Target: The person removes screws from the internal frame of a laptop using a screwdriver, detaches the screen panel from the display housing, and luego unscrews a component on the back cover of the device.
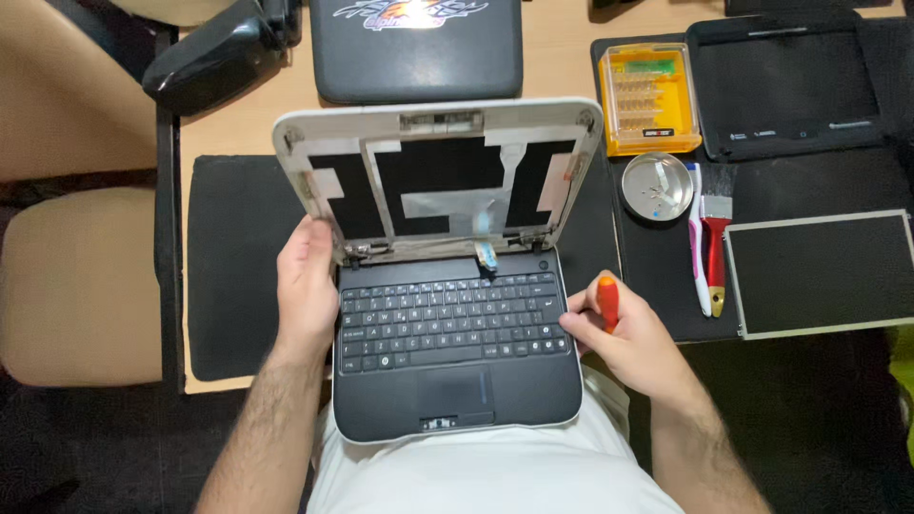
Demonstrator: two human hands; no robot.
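Observation:
A small black laptop lies partly on my lap and against the table edge. Its white lid shell is tilted back, with the screen panel removed and silver tape and black backing showing inside. My left hand grips the lid's lower left corner by the hinge. To the right of the keyboard, my right hand holds a screwdriver with an orange-red handle, its fingertips touching the laptop's right edge.
A black mat covers the wooden table. To the right lie a round metal dish, a red-handled brush, a yellow bit case, a loose screen panel and a black bezel. Another closed laptop sits behind.

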